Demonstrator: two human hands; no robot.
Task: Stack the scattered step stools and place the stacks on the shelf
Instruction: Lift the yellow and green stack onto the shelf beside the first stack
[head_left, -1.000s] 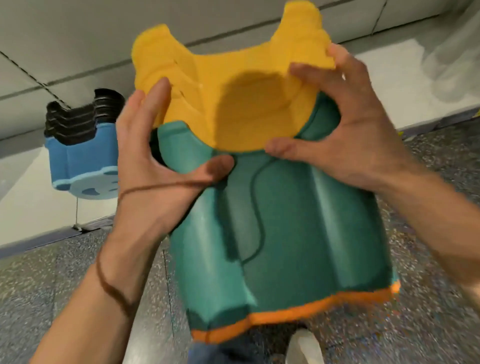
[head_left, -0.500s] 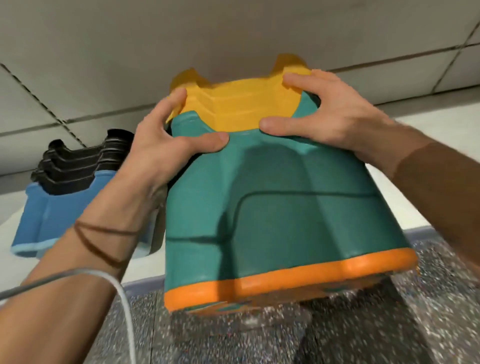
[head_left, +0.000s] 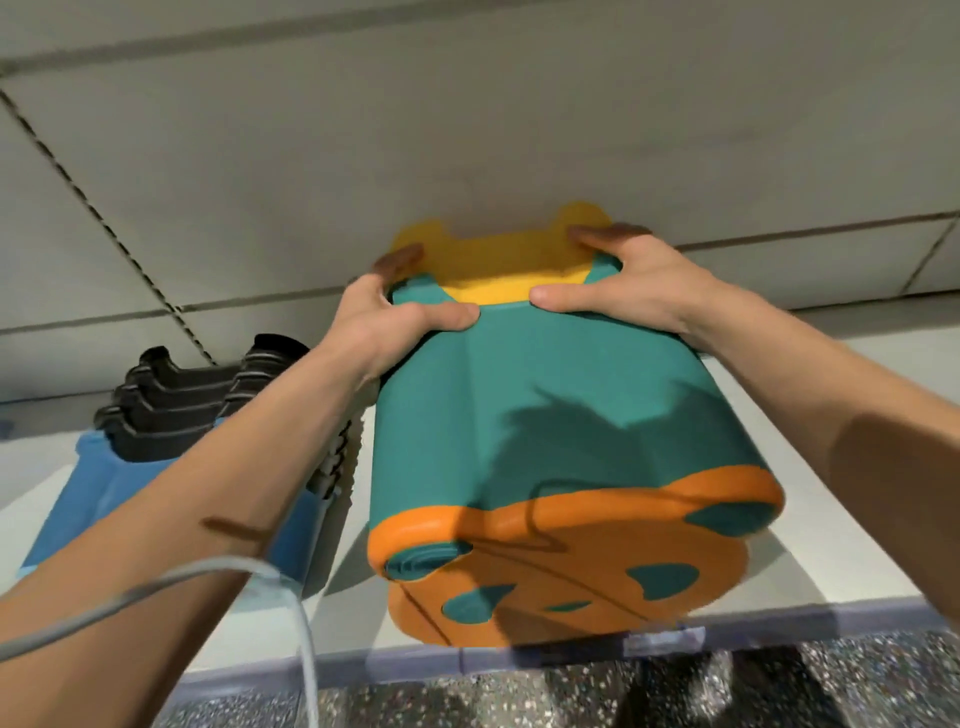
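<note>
A stack of step stools lies on its side on the white shelf (head_left: 841, 519): a teal stool (head_left: 545, 415) with an orange face-patterned top (head_left: 571, 582) turned toward me, and yellow stools (head_left: 498, 260) nested in its far end. My left hand (head_left: 384, 322) grips the far left edge of the stack. On the far right edge sits my right hand (head_left: 623, 280), thumb on the teal side and fingers over the yellow rim. To the left lies a second stack, a blue stool (head_left: 93, 483) with black stools (head_left: 176, 400) nested inside.
A grey tiled wall (head_left: 467, 130) rises right behind the shelf. The shelf's front lip (head_left: 545, 660) runs above a speckled dark floor (head_left: 519, 701). A grey cable (head_left: 301, 623) hangs across my left forearm.
The teal and yellow stack has gone from held up in the air to lying on the shelf beside the blue stack. Both hands stayed on its far end and moved forward.
</note>
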